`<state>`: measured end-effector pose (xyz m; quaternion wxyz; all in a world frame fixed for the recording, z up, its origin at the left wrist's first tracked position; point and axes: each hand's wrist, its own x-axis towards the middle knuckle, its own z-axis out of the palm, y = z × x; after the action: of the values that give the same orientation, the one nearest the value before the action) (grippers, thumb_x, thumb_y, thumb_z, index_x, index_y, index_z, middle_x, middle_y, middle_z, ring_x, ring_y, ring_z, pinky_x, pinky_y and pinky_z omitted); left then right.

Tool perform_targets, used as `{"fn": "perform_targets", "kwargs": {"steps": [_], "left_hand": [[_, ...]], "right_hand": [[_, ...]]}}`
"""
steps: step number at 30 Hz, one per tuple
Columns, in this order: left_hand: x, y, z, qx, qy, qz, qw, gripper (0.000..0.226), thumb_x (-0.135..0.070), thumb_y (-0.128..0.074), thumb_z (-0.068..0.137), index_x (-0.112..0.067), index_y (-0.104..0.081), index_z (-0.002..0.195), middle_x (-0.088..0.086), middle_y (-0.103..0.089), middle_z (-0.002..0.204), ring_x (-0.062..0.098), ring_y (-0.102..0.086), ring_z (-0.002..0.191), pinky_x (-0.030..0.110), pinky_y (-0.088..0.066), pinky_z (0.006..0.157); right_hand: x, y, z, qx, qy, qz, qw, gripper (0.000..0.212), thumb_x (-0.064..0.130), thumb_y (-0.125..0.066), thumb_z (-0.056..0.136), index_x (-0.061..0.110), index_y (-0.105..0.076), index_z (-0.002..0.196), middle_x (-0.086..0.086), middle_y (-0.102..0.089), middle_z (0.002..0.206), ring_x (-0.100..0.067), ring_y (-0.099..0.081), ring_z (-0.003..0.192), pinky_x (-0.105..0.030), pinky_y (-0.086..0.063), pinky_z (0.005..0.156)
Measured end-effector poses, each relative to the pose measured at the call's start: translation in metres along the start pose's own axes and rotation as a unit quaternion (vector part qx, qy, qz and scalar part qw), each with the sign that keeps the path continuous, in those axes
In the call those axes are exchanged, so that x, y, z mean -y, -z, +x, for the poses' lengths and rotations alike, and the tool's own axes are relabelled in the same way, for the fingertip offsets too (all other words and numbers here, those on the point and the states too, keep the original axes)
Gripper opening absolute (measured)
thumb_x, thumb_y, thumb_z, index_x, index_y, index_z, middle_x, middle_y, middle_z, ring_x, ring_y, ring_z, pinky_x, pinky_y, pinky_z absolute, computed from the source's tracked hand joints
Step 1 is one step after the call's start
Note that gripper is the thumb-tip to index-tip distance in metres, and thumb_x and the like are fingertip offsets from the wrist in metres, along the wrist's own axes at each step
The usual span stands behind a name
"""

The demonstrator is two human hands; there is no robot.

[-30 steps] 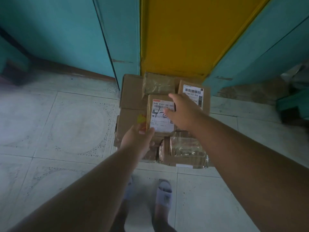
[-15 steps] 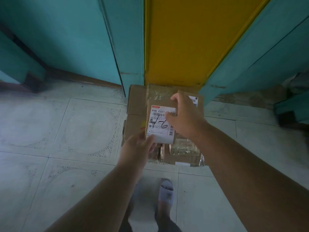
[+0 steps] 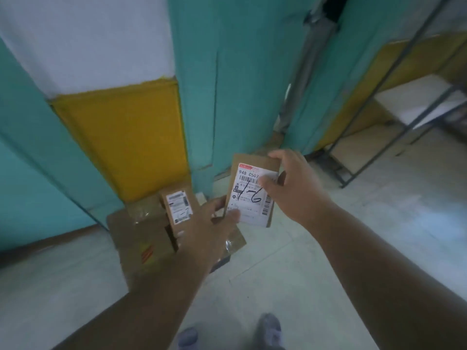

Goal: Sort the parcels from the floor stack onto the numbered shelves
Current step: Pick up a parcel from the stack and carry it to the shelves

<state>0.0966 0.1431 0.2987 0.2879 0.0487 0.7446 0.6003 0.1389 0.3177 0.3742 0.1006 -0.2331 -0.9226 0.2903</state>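
I hold a small brown cardboard parcel (image 3: 250, 195) up in the air with both hands. Its white label reads "948 C507" and bears a handwritten "16". My left hand (image 3: 209, 223) grips its lower left corner with the thumb on the label. My right hand (image 3: 293, 185) grips its right edge, thumb across the label. The floor stack of brown parcels (image 3: 141, 238) lies below and to the left, against the wall. A small labelled box (image 3: 178, 205) sits on top of the stack.
A yellow and teal wall (image 3: 126, 140) rises behind the stack. A metal-framed shelf unit (image 3: 394, 122) with white boards stands at the right. My feet (image 3: 270, 329) stand on the pale tiled floor (image 3: 353, 248).
Both hands lifted the labelled parcel off the stack and carried it up and to the right. The view swung up and right, bringing the shelf unit into sight.
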Motion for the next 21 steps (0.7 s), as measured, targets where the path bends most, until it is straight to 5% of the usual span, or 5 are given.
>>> {"fn": "perform_targets", "kwargs": {"steps": [4,8,21], "left_hand": [[-0.044,-0.092,0.005,0.057,-0.083,0.057,0.993,0.022,-0.039,-0.070,0.091,-0.039,-0.064,0.113,-0.019,-0.073,0.106,0.008,-0.070,0.093,0.038,-0.061,0.082],[-0.073,-0.212,0.005,0.132,-0.131,0.086,0.979,0.017,-0.039,-0.069,0.091,-0.047,-0.061,0.103,-0.023,-0.074,0.100,-0.001,-0.069,0.085,0.025,-0.054,0.072],[-0.147,-0.569,0.036,0.280,-0.118,0.054,0.951,0.026,-0.030,-0.071,0.091,-0.041,-0.063,0.114,-0.017,-0.072,0.108,0.009,-0.068,0.098,0.033,-0.058,0.085]], "right_hand": [[-0.065,0.088,-0.019,-0.093,-0.042,0.013,0.995,0.045,0.030,-0.067,0.091,0.025,-0.051,0.132,0.012,-0.050,0.115,-0.009,-0.058,0.093,-0.023,-0.045,0.072],[-0.154,0.167,-0.040,-0.160,-0.091,0.015,0.983,0.037,0.030,-0.066,0.092,0.028,-0.052,0.127,0.011,-0.054,0.112,-0.008,-0.058,0.087,-0.006,-0.039,0.049],[-0.424,0.384,-0.027,-0.244,-0.194,0.015,0.950,0.037,0.026,-0.068,0.091,0.028,-0.053,0.124,0.013,-0.050,0.112,0.001,-0.053,0.083,-0.002,-0.041,0.049]]}}
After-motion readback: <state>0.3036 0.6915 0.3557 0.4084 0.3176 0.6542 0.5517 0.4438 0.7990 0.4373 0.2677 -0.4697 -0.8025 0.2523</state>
